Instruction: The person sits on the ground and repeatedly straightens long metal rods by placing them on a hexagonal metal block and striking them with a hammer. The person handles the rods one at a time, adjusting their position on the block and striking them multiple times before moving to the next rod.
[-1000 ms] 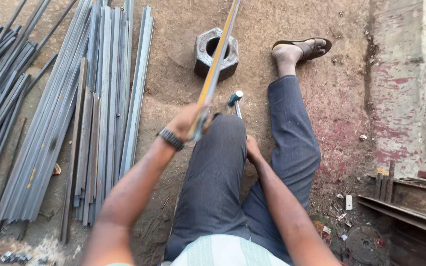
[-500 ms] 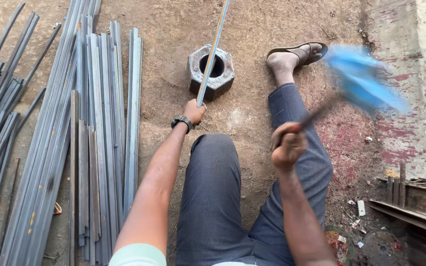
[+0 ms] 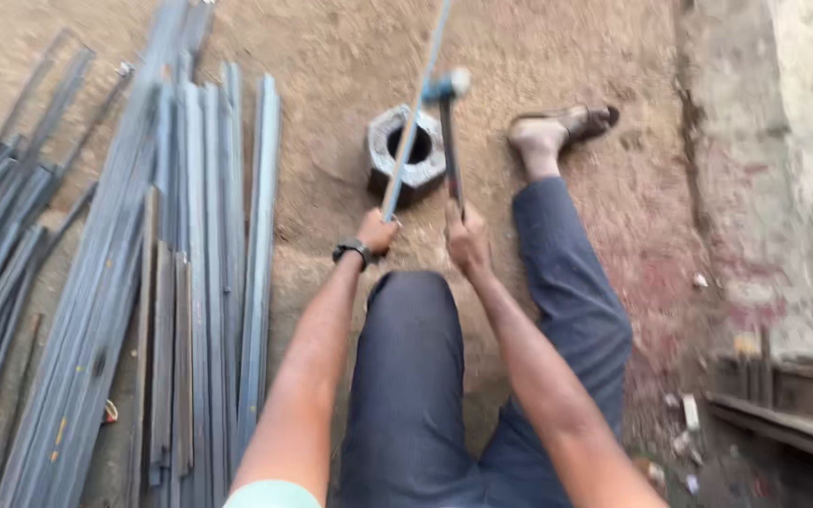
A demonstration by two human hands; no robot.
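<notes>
This is a rough metal workshop, set on the ground, perhaps outdoors. The floor is bare packed earth, brown and dusty. Many long grey steel strips and rods lie in bundles on the left side. A big hexagonal steel nut sits on the soil as a kind of anvil. At right there is stained concrete with small scraps.

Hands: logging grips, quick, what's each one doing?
Left hand: closed on the thin metal rod.
Right hand: closed on the hammer handle.
</notes>
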